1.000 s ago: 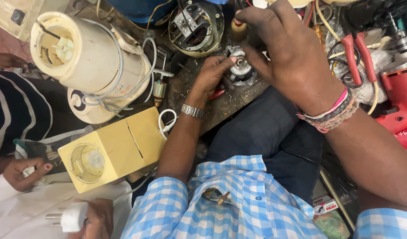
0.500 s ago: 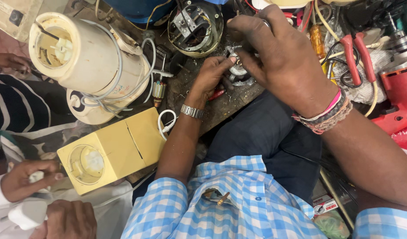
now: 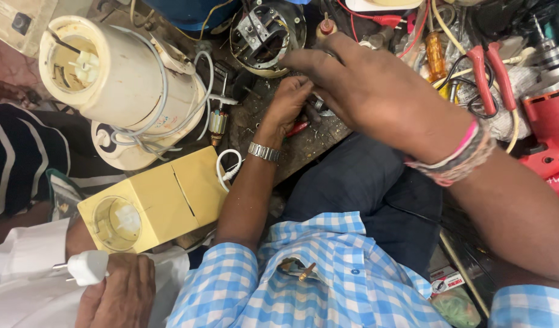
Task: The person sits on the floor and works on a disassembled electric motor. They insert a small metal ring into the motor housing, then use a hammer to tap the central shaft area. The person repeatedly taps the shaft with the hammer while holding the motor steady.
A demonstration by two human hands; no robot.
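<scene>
Two hands meet over one small metal part on the bench, just right of the white mixer base and yellow housing. Left hand comes up from below, fingers curled onto the part, looks like a pinch. Right hand lies across from the right, covering it, fingers bent down; can't tell whether it actually grips.

A short-sleeved shirt in blue-and-white check fills the lower centre of the frame, dark blue trousers above it. The left wrist carries a silver metal watch — a linked band. The right wrist, at centre right, wears stacked thread bracelets — pink, white and dull red.
</scene>
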